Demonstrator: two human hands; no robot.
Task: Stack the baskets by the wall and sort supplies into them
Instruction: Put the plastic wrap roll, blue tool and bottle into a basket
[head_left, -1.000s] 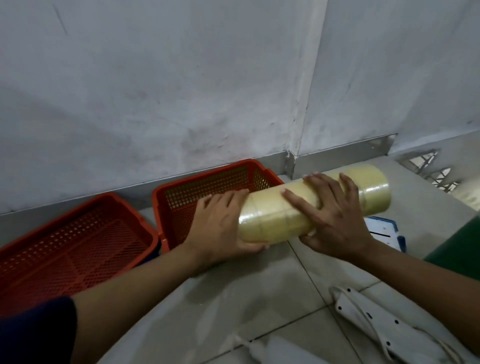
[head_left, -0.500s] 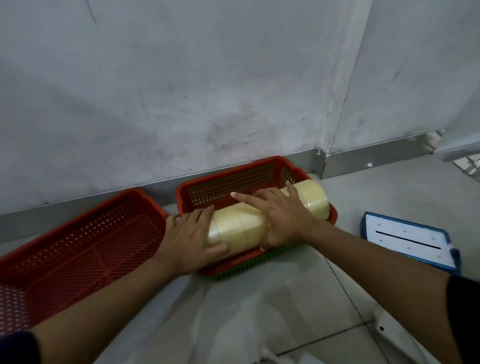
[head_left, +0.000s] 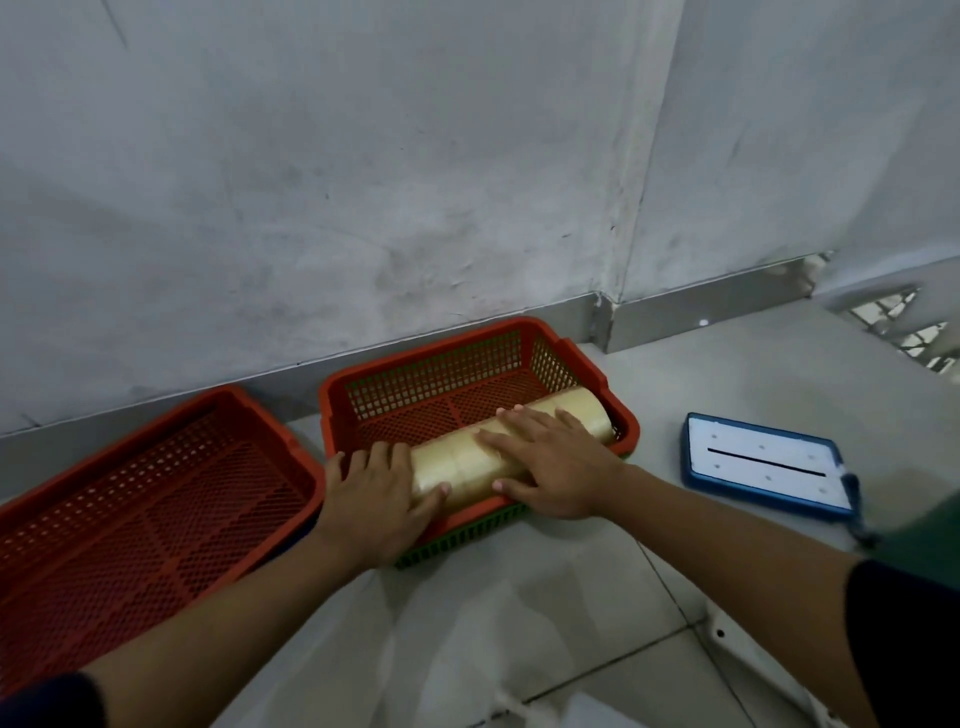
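The left hand is wrapped over the near-left end of the pack of tape rolls, its fingers curled across the top and its thumb hooked along the front of the roll, so it grips that end. The right hand lies flatter on the middle of the pack, fingers spread and nearly straight, pointing left across the top, with the thumb reaching down toward the basket's front rim; it presses rather than clasps. The pack is a pale yellowish cylinder of several rolls set end to end, lying on its side inside the red basket, along that basket's front wall. Its long axis runs from near-left to far-right, roughly parallel to the front rim, and its right end sits close to the basket's right wall. The red basket is nested in a green basket, whose mesh shows below its front edge. Both stand on the tiled floor close to the grey wall. A second red basket lies just to the left, tilted. To the right, apart from the baskets, a blue-edged white tray rests on the floor.
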